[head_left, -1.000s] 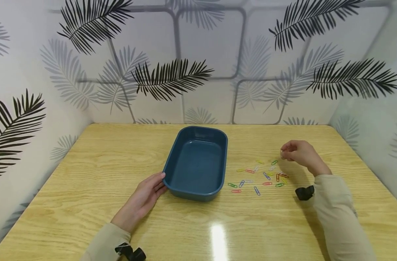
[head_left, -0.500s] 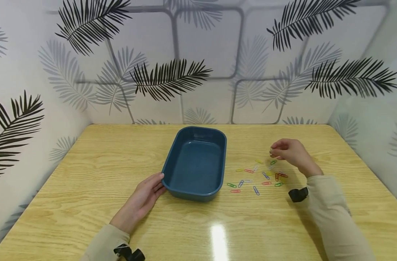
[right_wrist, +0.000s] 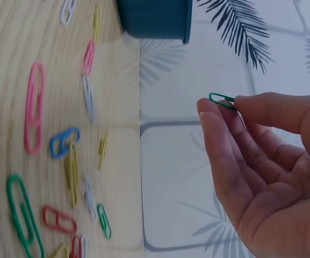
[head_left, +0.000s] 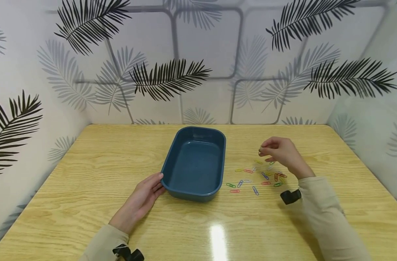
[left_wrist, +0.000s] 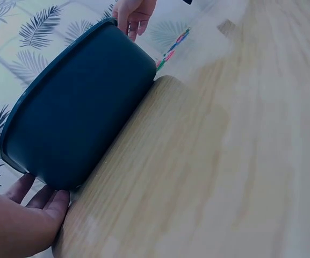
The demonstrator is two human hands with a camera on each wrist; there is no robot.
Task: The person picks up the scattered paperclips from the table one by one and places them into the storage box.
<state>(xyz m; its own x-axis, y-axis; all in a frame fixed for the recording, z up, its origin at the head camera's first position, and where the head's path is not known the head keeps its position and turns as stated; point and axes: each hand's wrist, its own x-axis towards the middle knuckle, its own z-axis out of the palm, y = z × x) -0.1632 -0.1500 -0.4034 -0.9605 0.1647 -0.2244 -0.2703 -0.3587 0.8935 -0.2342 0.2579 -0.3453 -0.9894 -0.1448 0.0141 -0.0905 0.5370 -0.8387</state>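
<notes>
My right hand (head_left: 282, 153) pinches a green paper clip (right_wrist: 221, 100) between thumb and fingertips, raised above the table. Below and around it, several coloured paper clips (head_left: 265, 183) lie scattered; in the right wrist view a pink clip (right_wrist: 34, 107) and a larger-looking green clip (right_wrist: 23, 215) show among them. A dark blue rectangular bin (head_left: 193, 197) stands left of the clips, its visible inside bare. At the bin's near left corner, my left hand (head_left: 142, 201) holds it, thumb at the rim and fingers (left_wrist: 47, 196) against the lower wall.
The light wooden table (head_left: 97, 163) reaches back to a leaf-patterned wall (head_left: 205, 47), with walls at both sides too. Black wrist cameras (head_left: 290, 197) sit on both sleeves. A bright reflection lies on the table in front.
My right hand has moved left with the paper clip, from the far right of the scattered clips toward the bin. The left hand and the bin stay in place.
</notes>
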